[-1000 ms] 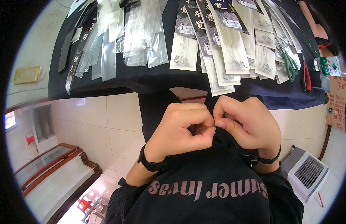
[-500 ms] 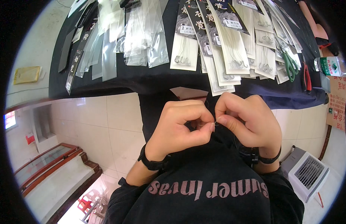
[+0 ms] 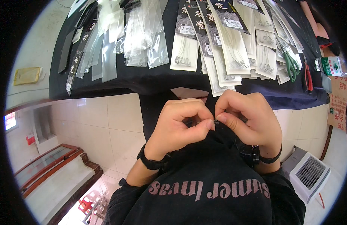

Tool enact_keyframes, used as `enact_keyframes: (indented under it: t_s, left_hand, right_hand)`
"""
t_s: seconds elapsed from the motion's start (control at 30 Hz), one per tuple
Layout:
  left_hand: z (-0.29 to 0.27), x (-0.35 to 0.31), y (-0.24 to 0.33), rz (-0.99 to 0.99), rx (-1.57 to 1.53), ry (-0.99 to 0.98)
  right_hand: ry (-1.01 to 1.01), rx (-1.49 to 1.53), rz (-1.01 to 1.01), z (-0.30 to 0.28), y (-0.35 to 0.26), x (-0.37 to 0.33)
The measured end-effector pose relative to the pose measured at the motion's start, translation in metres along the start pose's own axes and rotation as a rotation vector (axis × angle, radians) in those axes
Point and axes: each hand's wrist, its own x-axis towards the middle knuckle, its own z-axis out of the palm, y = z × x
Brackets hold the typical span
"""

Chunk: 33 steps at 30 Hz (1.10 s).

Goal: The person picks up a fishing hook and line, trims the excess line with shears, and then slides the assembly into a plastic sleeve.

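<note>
My left hand and my right hand meet in front of my chest, just below the table's front edge. Both are closed in a pinch, thumb against forefinger, with the fingertips almost touching. Between them a very thin, small thing shows as a faint line, too fine to name. Closest to the hands are long clear packs of fish hooks with dark printed headers, overlapping at the table's edge. Several large hooks on lines lie in each pack.
On the black-covered table lie empty clear sleeves, dark header strips, green-handled scissors and red-handled pliers. A plastic bottle is at the right edge. A grey-white air cooler stands on the floor at right.
Both hands have shifted very slightly, the right fingertips turning a little. The pinch holds, and a thin line shows more clearly between the fingertips. The things on the table are unmoved.
</note>
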Motion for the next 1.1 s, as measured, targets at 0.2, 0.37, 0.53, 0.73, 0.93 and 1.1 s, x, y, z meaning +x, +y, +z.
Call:
enact_keyframes:
  t_s: [0.2, 0.37, 0.53, 0.73, 0.93, 1.1]
  left_hand:
    - [-0.0012, -0.0028, -0.0006, -0.077, -0.049, 0.067]
    - [-0.0009, -0.0030, -0.0023, -0.047, -0.064, 0.098]
    - [-0.0006, -0.0033, -0.0016, -0.030, -0.087, 0.107]
    - [0.0005, -0.0041, -0.0001, -0.075, -0.094, 0.074]
    - [0.0012, -0.0042, -0.0005, -0.074, -0.097, 0.070]
    - [0.0016, -0.0036, -0.0005, -0.071, -0.084, 0.043]
  right_hand:
    - [0.030, 0.047, 0.018, 0.0017, 0.0019, 0.0002]
    - [0.063, 0.062, 0.055, 0.0010, -0.0001, -0.0014]
    - [0.101, 0.054, 0.008, 0.0034, 0.0009, -0.0008]
    - [0.069, 0.085, 0.020, 0.0018, 0.0017, -0.0021]
    - [0.015, 0.092, 0.048, -0.0003, 0.0011, -0.0029]
    - [0.057, 0.131, 0.006, 0.0038, 0.0032, -0.0016]
